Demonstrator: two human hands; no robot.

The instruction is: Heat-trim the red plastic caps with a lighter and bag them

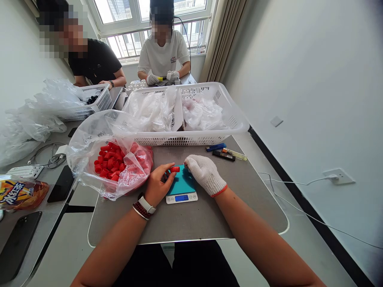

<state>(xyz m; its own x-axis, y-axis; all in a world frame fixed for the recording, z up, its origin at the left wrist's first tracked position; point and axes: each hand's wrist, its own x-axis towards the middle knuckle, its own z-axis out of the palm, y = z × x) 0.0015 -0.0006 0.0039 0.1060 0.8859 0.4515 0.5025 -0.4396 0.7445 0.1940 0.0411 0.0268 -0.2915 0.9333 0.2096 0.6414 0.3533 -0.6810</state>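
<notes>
My bare left hand (pixel 158 184) and my right hand (pixel 205 173) in a white knit glove meet over a small scale with a teal platform (pixel 182 185) and a blue display. Between their fingertips sits a small red cap (pixel 175 169), pinched from both sides just above the platform. A clear plastic bag (pixel 98 157) full of several red caps (pixel 109 161) lies open just left of my left hand. A watch and bead bracelet are on my left wrist.
A large white basket (pixel 230 119) with plastic bags stands behind the scale. Lighters and a marker (pixel 226 153) lie to its right front. Phones, cables and a snack bag are at left. Two other people work at the far end beside another basket (pixel 98 101).
</notes>
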